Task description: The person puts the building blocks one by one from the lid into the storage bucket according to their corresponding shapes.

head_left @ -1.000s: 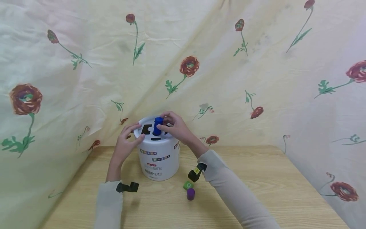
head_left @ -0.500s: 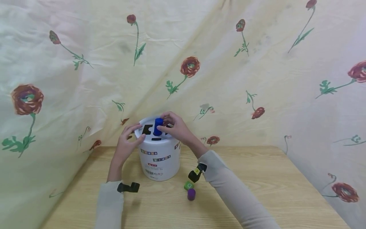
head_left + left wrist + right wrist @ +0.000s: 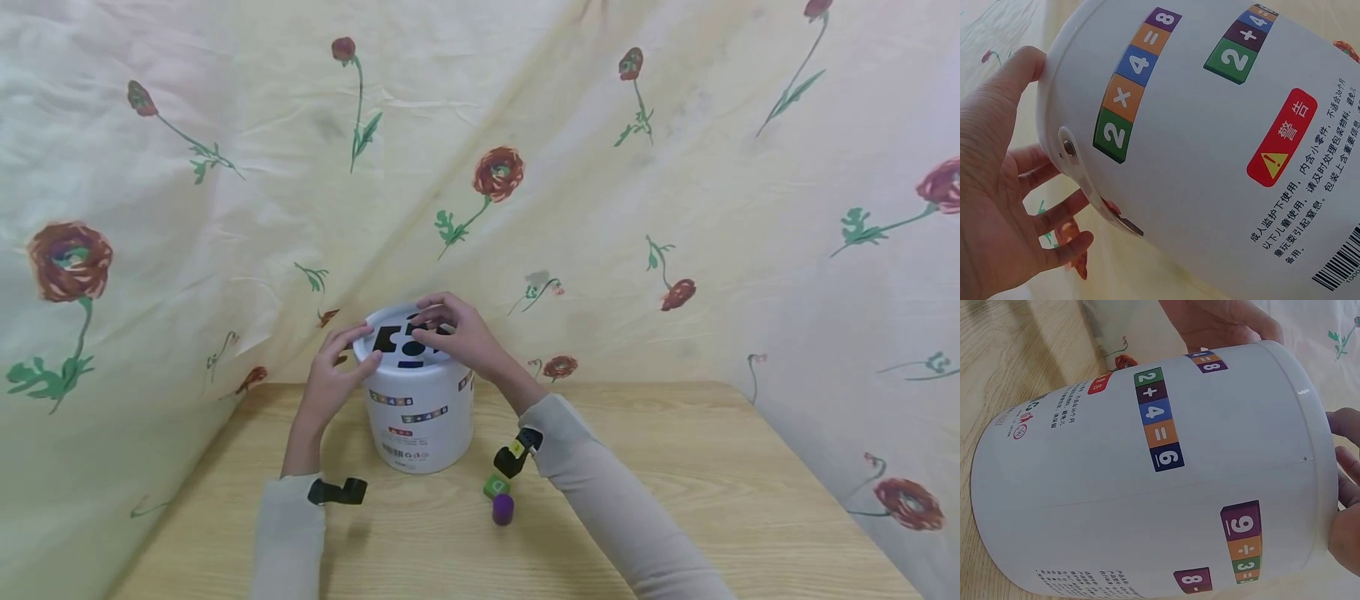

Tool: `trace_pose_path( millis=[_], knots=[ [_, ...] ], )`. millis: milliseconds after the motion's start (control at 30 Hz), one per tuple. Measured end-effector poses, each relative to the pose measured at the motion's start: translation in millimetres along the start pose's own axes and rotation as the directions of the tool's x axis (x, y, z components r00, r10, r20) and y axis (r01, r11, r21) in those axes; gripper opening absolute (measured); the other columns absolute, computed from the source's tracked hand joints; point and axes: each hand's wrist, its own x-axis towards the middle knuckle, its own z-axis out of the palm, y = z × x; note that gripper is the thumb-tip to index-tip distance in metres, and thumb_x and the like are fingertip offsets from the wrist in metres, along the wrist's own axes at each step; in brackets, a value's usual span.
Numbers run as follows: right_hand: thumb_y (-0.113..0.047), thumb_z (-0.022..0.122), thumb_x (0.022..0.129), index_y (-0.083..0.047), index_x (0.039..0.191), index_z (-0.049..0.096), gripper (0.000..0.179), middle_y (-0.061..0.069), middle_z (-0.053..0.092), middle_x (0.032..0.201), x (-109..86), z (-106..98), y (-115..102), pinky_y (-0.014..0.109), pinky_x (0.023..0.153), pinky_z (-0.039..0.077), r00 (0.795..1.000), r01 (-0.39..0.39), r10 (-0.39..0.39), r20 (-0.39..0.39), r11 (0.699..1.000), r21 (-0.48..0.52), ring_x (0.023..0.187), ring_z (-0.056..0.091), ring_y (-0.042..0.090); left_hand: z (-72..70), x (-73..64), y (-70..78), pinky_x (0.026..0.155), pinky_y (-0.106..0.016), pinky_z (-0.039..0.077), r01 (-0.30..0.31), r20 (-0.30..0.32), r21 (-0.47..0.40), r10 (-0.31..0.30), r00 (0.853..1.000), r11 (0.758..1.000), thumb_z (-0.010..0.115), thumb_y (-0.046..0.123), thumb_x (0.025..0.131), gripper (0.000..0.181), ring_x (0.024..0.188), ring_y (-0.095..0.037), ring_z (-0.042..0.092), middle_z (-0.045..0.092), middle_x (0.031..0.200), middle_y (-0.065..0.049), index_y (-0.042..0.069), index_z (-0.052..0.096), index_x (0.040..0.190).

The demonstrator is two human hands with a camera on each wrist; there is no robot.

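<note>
A white bucket (image 3: 417, 421) stands upright on the table, its white lid (image 3: 401, 317) cut with black-looking shaped holes. In the head view, the round hole (image 3: 413, 348) near the lid's middle shows dark, with nothing sticking out of it. My left hand (image 3: 330, 367) rests on the lid's left rim, thumb and fingers spread apart. In the left wrist view its other fingers (image 3: 1063, 212) hang loosely beside the bucket's handle (image 3: 1094, 194). Over the lid's right side is my right hand (image 3: 461, 333), fingers loosely bent with nothing seen between them. The lid's top is hidden from both wrist views.
On the wooden table (image 3: 637, 483), a green block (image 3: 496, 486) with a letter lies against a purple cylinder (image 3: 502, 509), right of the bucket and below my right wrist. A flowered cloth (image 3: 570, 217) hangs behind and along the sides.
The blue cylinder that stood upright in the round hole, pinched by my right hand, has dropped out of sight into the bucket. Both hands have kept nearly the same places.
</note>
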Motion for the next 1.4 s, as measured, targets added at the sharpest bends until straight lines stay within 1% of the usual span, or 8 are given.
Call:
trace_pose_path(
  millis=[167,533,867,1000,1100,1233,1333,1400],
  knots=[
    [-0.020,0.070,0.096,-0.007,0.139,0.054,0.047,0.011,0.070,0.125,0.1,0.2,-0.2,0.040,0.099,0.052,1.000,0.017,-0.016,0.008,1.000,-0.007,0.118,0.062,0.024,-0.6,-0.4,0.1,0.115,-0.066,0.028,0.004,-0.001,0.000,-0.004,1.000,1.000,0.070,0.032,0.095,0.055,0.140,-0.034,0.039,0.041,0.158,-0.008,0.013,0.056,0.145],
    [-0.018,0.069,0.096,-0.005,0.138,0.055,0.046,0.011,0.071,0.124,-0.6,0.7,-1.2,0.039,0.098,0.052,1.000,0.008,-0.008,0.001,1.000,-0.013,0.117,0.061,0.025,0.1,0.1,-0.3,0.114,-0.065,0.028,-0.003,-0.001,-0.005,0.003,1.000,1.000,0.070,0.031,0.096,0.054,0.139,-0.034,0.040,0.042,0.157,-0.008,0.012,0.056,0.145],
    [-0.016,0.071,0.094,-0.003,0.134,0.058,0.044,0.011,0.071,0.119,0.3,3.2,-2.1,0.041,0.099,0.053,1.000,0.018,-0.020,-0.020,0.996,-0.085,0.116,0.062,0.025,0.2,0.2,1.3,0.115,-0.065,0.029,0.003,-0.002,-0.007,-0.003,1.000,1.000,0.070,0.031,0.096,0.055,0.139,-0.033,0.041,0.041,0.158,-0.007,0.012,0.056,0.145],
    [-0.017,0.071,0.095,-0.004,0.133,0.059,0.042,0.010,0.070,0.119,-0.7,3.3,-3.2,0.038,0.096,0.055,0.999,0.011,-0.014,-0.039,0.997,-0.082,0.116,0.063,0.025,-0.1,0.7,0.3,0.115,-0.065,0.028,0.005,-0.003,-0.011,-0.005,1.000,1.000,0.069,0.032,0.096,0.055,0.139,-0.033,0.041,0.041,0.159,-0.006,0.013,0.055,0.145],
    [-0.017,0.070,0.095,-0.003,0.131,0.060,0.040,0.010,0.071,0.118,-1.4,3.5,-2.0,0.038,0.095,0.055,0.998,0.023,-0.028,-0.055,0.997,-0.079,0.114,0.063,0.025,-0.5,0.3,-0.2,0.115,-0.065,0.028,0.003,-0.004,-0.015,-0.003,1.000,1.000,0.069,0.032,0.096,0.055,0.139,-0.033,0.040,0.041,0.159,-0.006,0.012,0.056,0.145],
    [-0.018,0.069,0.096,-0.005,0.128,0.063,0.035,0.009,0.070,0.117,-3.2,3.4,0.7,0.043,0.101,0.052,0.994,0.041,-0.046,-0.095,0.998,-0.055,0.113,0.064,0.023,-0.5,0.2,-0.9,0.115,-0.065,0.029,0.003,-0.006,-0.011,-0.003,1.000,1.000,0.070,0.032,0.095,0.055,0.138,-0.033,0.041,0.042,0.158,-0.006,0.013,0.056,0.145],
    [-0.019,0.068,0.097,-0.007,0.128,0.063,0.034,0.009,0.070,0.121,-6.3,2.1,0.3,0.048,0.107,0.049,0.991,0.053,-0.057,-0.123,0.998,-0.034,0.115,0.064,0.025,-0.1,1.0,-1.8,0.115,-0.064,0.029,0.000,-0.007,-0.008,0.000,1.000,1.000,0.070,0.033,0.095,0.055,0.139,-0.033,0.041,0.042,0.158,-0.006,0.013,0.056,0.145],
    [-0.019,0.068,0.096,-0.007,0.128,0.063,0.035,0.010,0.068,0.124,-9.1,0.9,0.1,0.050,0.110,0.046,0.988,0.058,-0.066,-0.140,0.997,-0.060,0.119,0.062,0.027,0.0,1.1,-2.4,0.115,-0.064,0.029,0.000,-0.008,-0.009,0.000,1.000,1.000,0.070,0.033,0.095,0.055,0.139,-0.032,0.041,0.042,0.158,-0.006,0.013,0.057,0.145]
  ],
)
